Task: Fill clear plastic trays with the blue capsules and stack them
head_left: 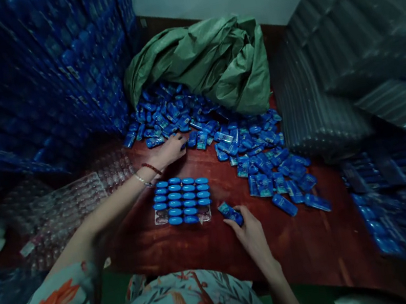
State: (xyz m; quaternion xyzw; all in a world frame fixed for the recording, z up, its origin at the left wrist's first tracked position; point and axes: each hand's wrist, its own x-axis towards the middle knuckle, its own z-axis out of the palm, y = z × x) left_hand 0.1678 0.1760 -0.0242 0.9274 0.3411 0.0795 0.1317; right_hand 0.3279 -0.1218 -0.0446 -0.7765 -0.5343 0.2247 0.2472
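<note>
My right hand [249, 227] pinches a small blue packet [230, 214] with a printed greenish end, just above the red-brown table. To its left lies a clear blister tray [205, 215] with rows of shiny blue oval pieces [175, 204] in it; the two corner pockets nearest me show no blue. Farther off, my left hand [176, 147] reaches to the near edge of a heap of blue packets [252, 144]. Its fingers are curled, and what lies under them is mostly hidden. Several loose packets, such as one packet [285, 205], lie to the right of my right hand.
A green sack [207, 63] lies slumped behind the heap, against the wall. Tall stacks of blue-filled trays [67, 65] rise at left, with clear trays [74, 199] below. Stacked grey trays [312, 87] and more filled packs [401, 196] stand on the right.
</note>
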